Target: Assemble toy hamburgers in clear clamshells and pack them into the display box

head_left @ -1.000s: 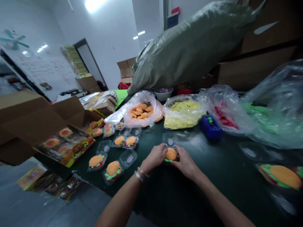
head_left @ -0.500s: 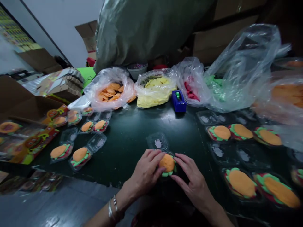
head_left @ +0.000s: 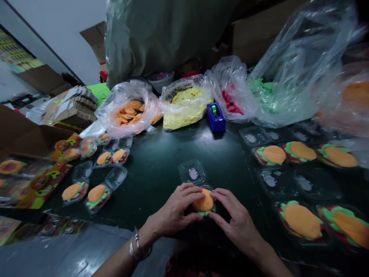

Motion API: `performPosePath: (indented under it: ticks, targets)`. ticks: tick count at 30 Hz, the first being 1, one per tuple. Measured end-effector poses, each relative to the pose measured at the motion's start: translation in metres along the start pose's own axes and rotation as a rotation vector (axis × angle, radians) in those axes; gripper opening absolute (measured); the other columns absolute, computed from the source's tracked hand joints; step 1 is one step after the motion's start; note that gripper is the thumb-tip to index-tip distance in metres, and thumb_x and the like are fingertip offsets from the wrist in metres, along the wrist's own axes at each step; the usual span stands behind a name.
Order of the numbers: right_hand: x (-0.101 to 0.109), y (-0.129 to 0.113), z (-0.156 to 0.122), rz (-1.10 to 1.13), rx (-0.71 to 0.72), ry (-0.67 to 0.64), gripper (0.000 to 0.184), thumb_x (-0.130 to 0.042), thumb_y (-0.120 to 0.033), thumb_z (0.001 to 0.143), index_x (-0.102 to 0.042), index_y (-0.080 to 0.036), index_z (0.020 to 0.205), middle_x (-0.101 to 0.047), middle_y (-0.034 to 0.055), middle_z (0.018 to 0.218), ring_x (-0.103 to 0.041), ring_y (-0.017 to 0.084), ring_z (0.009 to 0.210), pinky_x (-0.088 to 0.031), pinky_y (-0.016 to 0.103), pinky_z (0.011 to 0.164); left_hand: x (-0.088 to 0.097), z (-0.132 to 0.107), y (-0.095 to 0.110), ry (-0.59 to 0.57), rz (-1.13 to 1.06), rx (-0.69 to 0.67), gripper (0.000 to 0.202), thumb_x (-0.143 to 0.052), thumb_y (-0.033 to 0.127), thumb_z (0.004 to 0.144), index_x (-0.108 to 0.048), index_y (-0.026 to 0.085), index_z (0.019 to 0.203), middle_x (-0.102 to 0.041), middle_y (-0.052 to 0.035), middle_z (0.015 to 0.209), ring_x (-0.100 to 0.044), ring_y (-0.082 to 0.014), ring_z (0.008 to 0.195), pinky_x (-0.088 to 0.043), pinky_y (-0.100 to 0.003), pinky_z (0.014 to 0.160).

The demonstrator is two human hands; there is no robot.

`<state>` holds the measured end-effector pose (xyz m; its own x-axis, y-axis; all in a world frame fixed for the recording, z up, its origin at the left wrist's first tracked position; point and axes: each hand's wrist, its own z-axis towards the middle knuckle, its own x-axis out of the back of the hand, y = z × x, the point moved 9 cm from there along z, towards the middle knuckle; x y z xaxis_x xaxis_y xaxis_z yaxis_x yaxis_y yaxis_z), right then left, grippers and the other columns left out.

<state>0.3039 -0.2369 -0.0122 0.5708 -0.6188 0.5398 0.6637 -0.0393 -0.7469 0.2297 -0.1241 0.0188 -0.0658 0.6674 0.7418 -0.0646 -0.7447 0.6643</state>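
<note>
A small toy burger (head_left: 203, 203) with an orange bun and green frill sits in an open clear plastic clamshell, whose lid (head_left: 192, 172) lies flat behind it on the dark green table (head_left: 161, 165). My left hand (head_left: 175, 211) curls around the burger's left side, fingertips pressed on it. On the burger's right side my right hand (head_left: 236, 221) grips it with thumb and fingers. A bracelet is on my left wrist.
Bags of orange (head_left: 127, 111), yellow (head_left: 186, 105), red (head_left: 229, 102) and green (head_left: 265, 96) pieces line the back, with a blue tape dispenser (head_left: 215, 117). Packed burgers lie left (head_left: 96, 194) and right (head_left: 301, 219). A cardboard box (head_left: 25, 134) with printed display cartons stands far left.
The view has tilted down and swung right, showing more of the burgers on the right. Both hands have closed tighter onto the burger, which stays in its clamshell.
</note>
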Motion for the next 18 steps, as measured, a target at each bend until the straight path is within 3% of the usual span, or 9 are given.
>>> performPosePath:
  ticks: [6, 12, 15, 18]
  targets:
    - [-0.004, -0.002, 0.006, -0.043, -0.07, 0.002, 0.029, -0.059, -0.023, 0.085, -0.053, -0.022, 0.114, -0.059, 0.0106, 0.111, -0.06, 0.025, 0.1, -0.053, 0.042, 0.085, -0.01, 0.002, -0.004, 0.011, 0.112, -0.014, 0.037, -0.061, 0.033, 0.087, -0.054, 0.019, 0.12, -0.059, -0.011, 0.125, -0.048, -0.0231, 0.116, -0.04, -0.041, 0.099]
    - [-0.013, 0.006, 0.028, -0.215, -0.292, -0.176, 0.024, -0.071, -0.019, 0.071, -0.054, -0.023, 0.087, -0.056, 0.0026, 0.092, -0.06, 0.021, 0.072, -0.051, 0.036, 0.064, -0.003, 0.011, -0.005, -0.007, 0.135, -0.076, 0.033, -0.06, 0.031, 0.088, -0.054, 0.019, 0.118, -0.06, -0.0104, 0.122, -0.049, -0.0214, 0.115, -0.039, -0.039, 0.099]
    - [-0.013, 0.01, 0.026, -0.089, -0.295, -0.208, 0.023, -0.071, -0.02, 0.073, -0.056, -0.023, 0.091, -0.057, 0.0025, 0.093, -0.06, 0.02, 0.077, -0.051, 0.034, 0.067, -0.001, 0.015, -0.008, -0.089, 0.089, -0.112, 0.033, -0.061, 0.031, 0.087, -0.055, 0.02, 0.117, -0.06, -0.0101, 0.124, -0.051, -0.0211, 0.117, -0.039, -0.04, 0.101]
    - [-0.007, 0.013, 0.015, 0.136, -0.251, -0.11, 0.02, -0.059, -0.017, 0.083, -0.056, -0.024, 0.101, -0.06, 0.0035, 0.098, -0.06, 0.019, 0.087, -0.052, 0.032, 0.076, 0.002, 0.017, -0.011, -0.121, 0.069, -0.119, 0.034, -0.063, 0.03, 0.086, -0.056, 0.021, 0.118, -0.061, -0.0098, 0.125, -0.05, -0.0217, 0.119, -0.039, -0.042, 0.101]
